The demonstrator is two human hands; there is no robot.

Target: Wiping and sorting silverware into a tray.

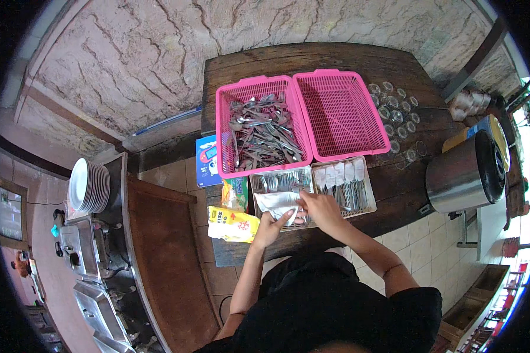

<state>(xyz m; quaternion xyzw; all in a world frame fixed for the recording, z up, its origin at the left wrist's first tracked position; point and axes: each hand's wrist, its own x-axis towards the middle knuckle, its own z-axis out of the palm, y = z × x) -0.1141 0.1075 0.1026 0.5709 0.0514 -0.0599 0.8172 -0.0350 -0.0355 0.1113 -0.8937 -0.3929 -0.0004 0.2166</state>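
Observation:
A white paper napkin [277, 203] is spread between my hands over the near part of a light plastic basket of forks [284, 177]. My left hand [270, 228] is closed on its lower edge. At its right edge, the fingers of my right hand [321, 210] are pinched together on the paper; whether cutlery lies inside is hidden. Touching on the right stands a second light basket [371, 197], holding cutlery with white paper wraps [341, 175] at the far end. A yellow tissue pack [232, 225] lies by my left wrist.
Behind the light baskets, a pink basket [222, 126] holds a heap of loose cutlery [265, 132]; another pink basket [338, 112] adjoins it. Clear glasses [396, 116] cover the table's right side, near a large steel pot [458, 176]. Stacked plates [89, 187] and steel chafing dishes [81, 250] line the left counter.

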